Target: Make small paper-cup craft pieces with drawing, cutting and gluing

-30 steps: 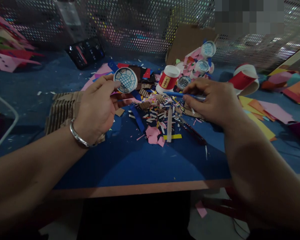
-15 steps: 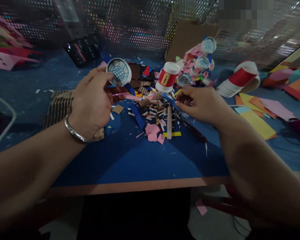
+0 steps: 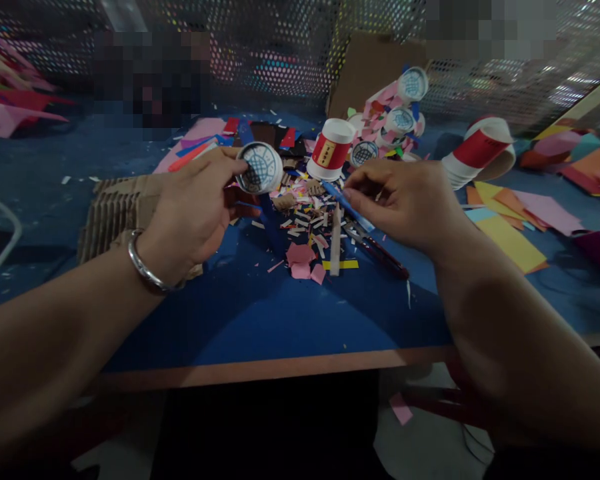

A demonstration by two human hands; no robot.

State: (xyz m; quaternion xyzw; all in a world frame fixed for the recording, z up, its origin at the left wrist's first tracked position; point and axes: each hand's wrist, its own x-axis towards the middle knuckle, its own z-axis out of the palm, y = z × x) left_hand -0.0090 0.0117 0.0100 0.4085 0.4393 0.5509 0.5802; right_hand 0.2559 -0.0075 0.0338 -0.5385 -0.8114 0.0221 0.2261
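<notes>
My left hand [image 3: 193,210], with a silver bangle at the wrist, is closed on a small paper cup [image 3: 260,168] held on its side, its blue-grid bottom facing me. My right hand [image 3: 405,203] pinches a thin blue strip of paper [image 3: 349,207] over a heap of paper scraps [image 3: 310,223]. A red and white paper cup [image 3: 330,149] stands upside down just beyond the heap. Scissors with a dark red handle [image 3: 380,250] lie under my right hand.
A blue table with a wooden front edge [image 3: 260,373]. Corrugated cardboard [image 3: 113,207] lies under my left wrist. Decorated cups [image 3: 395,120] are piled at the back, a stack of red cups [image 3: 477,153] lies to the right, coloured paper sheets [image 3: 520,227] further right. Perforated metal screen behind.
My left hand brought the cup a little right and nearer the centre. My right hand lifted the blue strip off the scraps and drew it toward the cup.
</notes>
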